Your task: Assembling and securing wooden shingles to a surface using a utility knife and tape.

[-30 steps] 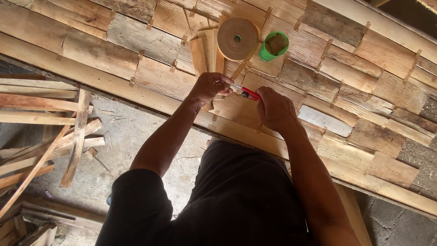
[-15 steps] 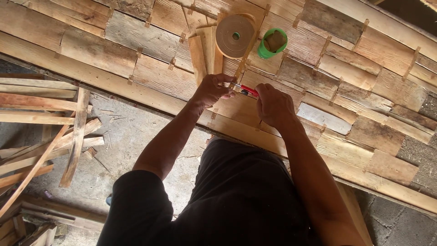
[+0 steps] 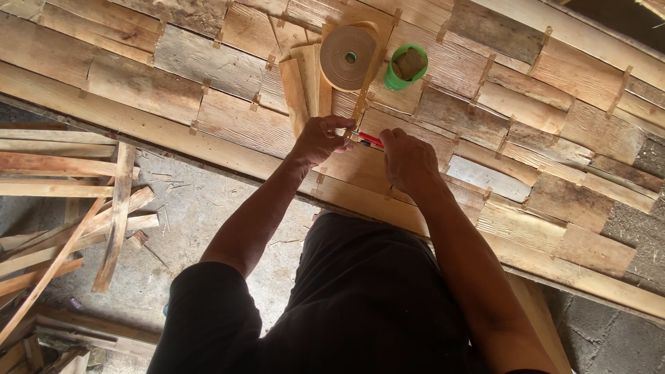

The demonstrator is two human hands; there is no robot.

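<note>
Red-handled tool lies betw. both hands, long axis running left–right over the plank bench. Left hand pinches its tip end; right hand clasps handle — equally near.

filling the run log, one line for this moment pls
left hand: pinching tape strip | right hand: holding red tool | tape roll, green cup on plank bench

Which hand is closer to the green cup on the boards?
Right. The right hand sits almost directly below the green cup, holding a red-handled tool. The left hand is further off, below and left of it, under the tape roll.
</note>
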